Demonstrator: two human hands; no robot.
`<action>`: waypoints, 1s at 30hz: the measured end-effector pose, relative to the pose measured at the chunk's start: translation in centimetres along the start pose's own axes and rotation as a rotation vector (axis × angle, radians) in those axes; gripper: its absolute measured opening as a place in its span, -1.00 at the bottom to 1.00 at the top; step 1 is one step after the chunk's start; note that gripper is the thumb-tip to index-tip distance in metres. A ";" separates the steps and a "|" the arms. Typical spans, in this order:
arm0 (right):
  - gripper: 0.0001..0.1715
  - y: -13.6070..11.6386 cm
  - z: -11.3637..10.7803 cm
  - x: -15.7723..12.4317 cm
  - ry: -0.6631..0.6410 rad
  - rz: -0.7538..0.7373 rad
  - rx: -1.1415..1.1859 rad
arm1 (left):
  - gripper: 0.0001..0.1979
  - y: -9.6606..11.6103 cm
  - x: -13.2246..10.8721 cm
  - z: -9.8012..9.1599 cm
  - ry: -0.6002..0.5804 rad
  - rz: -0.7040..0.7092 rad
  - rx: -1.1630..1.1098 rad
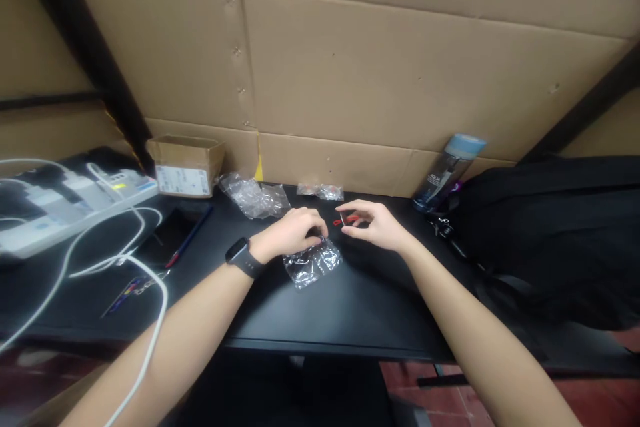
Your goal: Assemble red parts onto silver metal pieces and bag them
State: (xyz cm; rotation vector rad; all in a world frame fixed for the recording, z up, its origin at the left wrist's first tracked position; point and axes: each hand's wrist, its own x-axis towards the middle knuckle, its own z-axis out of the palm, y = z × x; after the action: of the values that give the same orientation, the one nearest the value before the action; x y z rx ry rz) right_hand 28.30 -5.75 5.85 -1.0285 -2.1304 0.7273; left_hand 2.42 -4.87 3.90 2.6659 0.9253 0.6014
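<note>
My left hand (294, 230), with a dark watch on the wrist, pinches the upper edge of a clear plastic bag (314, 268) that lies crinkled on the black table. A few centimetres to the right, my right hand (376, 223) grips a small, thin, flat object (343, 219) on edge between thumb and fingertips. A red cord loop (337, 222) shows beside that object; its exact kind is too small to tell. Bag and object are apart. Beyond my hands lie two small clear packets (330, 193) with something reddish inside.
Crumpled clear plastic (253, 197) and an open cardboard box (186, 163) stand back left. A power strip (75, 217) with white cables, a dark tablet-like device (175, 233) and a lanyard (127, 293) are left. A water bottle (445, 173) and black backpack (555, 233) stand right.
</note>
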 end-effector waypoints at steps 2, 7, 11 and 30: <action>-0.42 0.1 -0.3 0.0 -0.044 0.001 -0.058 | -0.81 -0.3 -0.1 0.1 -0.061 0.030 0.009; -0.36 0.1 0.1 0.0 -0.104 0.049 0.017 | -0.80 -0.9 -0.1 0.7 -0.129 -0.025 0.046; -0.33 0.3 0.7 0.0 -0.206 0.132 0.226 | -0.85 -1.0 0.0 0.9 -0.139 -0.051 0.031; -0.47 1.4 1.5 0.2 -0.265 0.024 -0.061 | -0.96 -1.7 0.4 0.2 -0.107 0.103 -0.179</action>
State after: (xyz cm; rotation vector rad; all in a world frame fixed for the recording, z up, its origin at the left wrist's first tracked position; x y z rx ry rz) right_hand 27.73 -5.14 3.93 -1.0389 -2.3824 0.8555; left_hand 1.94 -3.34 3.24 2.5679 0.6748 0.5305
